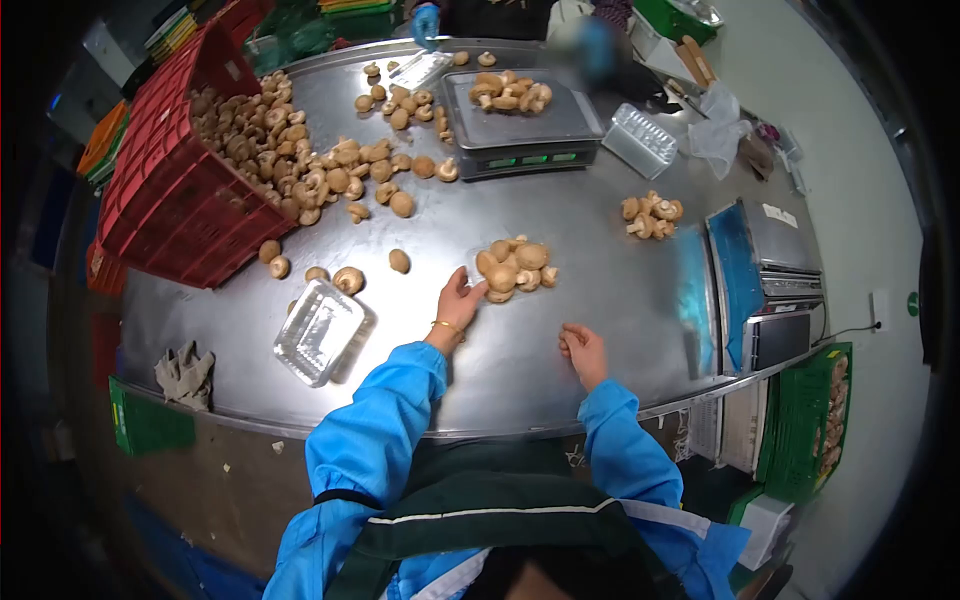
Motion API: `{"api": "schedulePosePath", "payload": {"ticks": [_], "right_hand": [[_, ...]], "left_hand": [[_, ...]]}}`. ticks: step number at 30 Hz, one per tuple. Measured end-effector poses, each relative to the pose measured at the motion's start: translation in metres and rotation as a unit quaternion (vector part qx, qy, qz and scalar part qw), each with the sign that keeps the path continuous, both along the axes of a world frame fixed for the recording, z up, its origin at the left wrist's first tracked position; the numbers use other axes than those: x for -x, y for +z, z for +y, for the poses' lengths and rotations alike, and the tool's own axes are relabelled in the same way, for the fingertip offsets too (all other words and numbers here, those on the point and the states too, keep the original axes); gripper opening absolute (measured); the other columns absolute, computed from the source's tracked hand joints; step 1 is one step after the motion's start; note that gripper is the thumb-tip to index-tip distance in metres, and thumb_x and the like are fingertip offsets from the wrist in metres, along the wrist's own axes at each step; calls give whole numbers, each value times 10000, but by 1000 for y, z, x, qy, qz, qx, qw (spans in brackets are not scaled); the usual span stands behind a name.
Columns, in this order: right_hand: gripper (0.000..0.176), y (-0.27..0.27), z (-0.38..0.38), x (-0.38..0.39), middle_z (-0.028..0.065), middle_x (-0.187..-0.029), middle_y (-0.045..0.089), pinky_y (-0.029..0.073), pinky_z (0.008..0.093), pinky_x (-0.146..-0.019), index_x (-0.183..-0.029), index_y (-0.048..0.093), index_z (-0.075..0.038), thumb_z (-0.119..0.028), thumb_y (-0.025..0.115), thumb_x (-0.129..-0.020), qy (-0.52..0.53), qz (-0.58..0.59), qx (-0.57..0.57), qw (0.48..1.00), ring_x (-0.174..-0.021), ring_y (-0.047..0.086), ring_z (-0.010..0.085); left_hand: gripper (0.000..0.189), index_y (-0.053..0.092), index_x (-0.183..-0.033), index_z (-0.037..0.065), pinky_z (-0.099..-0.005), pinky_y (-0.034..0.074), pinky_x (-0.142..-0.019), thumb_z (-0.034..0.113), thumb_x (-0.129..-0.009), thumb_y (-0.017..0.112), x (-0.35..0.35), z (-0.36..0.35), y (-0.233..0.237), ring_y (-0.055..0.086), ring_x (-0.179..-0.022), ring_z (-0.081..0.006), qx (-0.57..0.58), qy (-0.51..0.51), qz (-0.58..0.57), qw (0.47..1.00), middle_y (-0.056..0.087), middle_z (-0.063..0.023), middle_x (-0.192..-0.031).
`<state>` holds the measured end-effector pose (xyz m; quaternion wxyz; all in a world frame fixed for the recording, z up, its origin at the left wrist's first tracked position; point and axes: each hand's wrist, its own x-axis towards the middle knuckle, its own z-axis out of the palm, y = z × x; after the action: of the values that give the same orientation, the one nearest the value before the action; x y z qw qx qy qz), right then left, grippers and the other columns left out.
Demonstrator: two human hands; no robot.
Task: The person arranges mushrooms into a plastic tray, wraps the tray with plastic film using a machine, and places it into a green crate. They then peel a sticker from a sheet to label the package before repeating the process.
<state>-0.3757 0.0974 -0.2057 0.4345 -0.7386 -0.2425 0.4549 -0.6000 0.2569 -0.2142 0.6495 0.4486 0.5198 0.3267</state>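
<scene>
one heap of brown mushrooms [515,268] lies just beyond our open left hand [460,300], fingertips touching it, gripping nothing; our curled right hand [583,350] sits farther back.

We are looking at what is probably a produce packing room: loose mushrooms [300,160] are spilling from a red crate [170,215] across a steel table [600,320], and a weighing scale [525,157] and clear plastic trays [318,332] are sitting among them.

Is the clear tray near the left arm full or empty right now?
Empty: nothing lies in the clear tray; its bare ribbed bottom is visible. The left hand touches the mushroom pile, apart from it.
</scene>
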Motion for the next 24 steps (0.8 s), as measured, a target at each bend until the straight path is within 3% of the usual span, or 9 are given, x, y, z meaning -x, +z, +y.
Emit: {"api": "schedulePosePath", "payload": {"ticks": [3,7,12,14,15,17,18,20,24], "right_hand": [[264,3,-5,-20,107,-958,650,507,260,-703,-1135,588,31,-92,529,-909,10,26,-1,1000,-787,611,149],[257,20,9,-69,105,-931,656,509,259,-694,-1118,596,32,-100,537,-906,9,-21,-12,1000,-778,615,145],[268,40,88,-165,86,-898,642,493,266,-660,-1112,593,31,-119,564,-892,39,-116,-121,985,-743,588,132],[259,49,131,-201,106,-898,642,496,301,-691,-1092,595,31,-90,571,-864,67,-318,-112,939,-746,611,202],[259,50,153,-218,106,-898,642,496,301,-691,-1092,595,31,-90,571,-864,73,-315,-128,938,-746,611,202],[258,52,202,-246,131,-898,620,496,352,-723,-1070,606,13,-67,599,-826,12,-483,-221,847,-808,605,287],[258,56,221,-256,131,-898,620,496,352,-723,-1070,606,13,-66,599,-826,15,-475,-232,849,-808,605,287],[259,65,255,-276,144,-904,597,493,403,-742,-1034,618,-11,-86,641,-787,19,-647,-211,733,-882,572,326],[205,48,294,-310,133,-908,588,491,441,-737,-950,645,-35,-148,654,-779,88,-678,-90,724,-913,552,310]], "left_hand": [[596,424,-1302,-57,-330,465,-894,186,-824,686,4,-5,-10,565,-1067,-253,-4,63,-15,998,507,-234,-1266],[418,525,-1208,-42,-303,461,-890,138,-848,634,37,-25,-7,570,-1052,-218,40,83,25,995,591,-162,-1154],[307,611,-1071,-35,-247,476,-606,176,-852,652,67,-79,-8,550,-687,-116,61,91,82,991,620,-46,-821],[265,624,-1064,-19,-249,502,-700,130,-846,648,65,-102,10,607,-793,-137,86,111,89,986,656,-78,-928],[253,622,-1058,-22,-245,506,-694,113,-846,654,60,-112,21,622,-800,-137,82,136,75,984,664,-82,-922],[243,620,-1049,-26,-249,510,-686,109,-850,655,57,-130,16,634,-779,-144,92,180,52,978,672,-83,-897],[277,550,-1102,-65,-325,554,-735,77,-875,622,56,-139,11,659,-851,-234,88,174,60,979,651,-142,-957],[252,558,-1076,-62,-326,558,-721,65,-869,626,48,-158,9,661,-834,-232,101,198,49,974,652,-140,-940],[206,614,-1032,-35,-290,539,-751,38,-841,641,20,-181,21,651,-820,-176,138,218,51,965,670,-109,-947]]}}
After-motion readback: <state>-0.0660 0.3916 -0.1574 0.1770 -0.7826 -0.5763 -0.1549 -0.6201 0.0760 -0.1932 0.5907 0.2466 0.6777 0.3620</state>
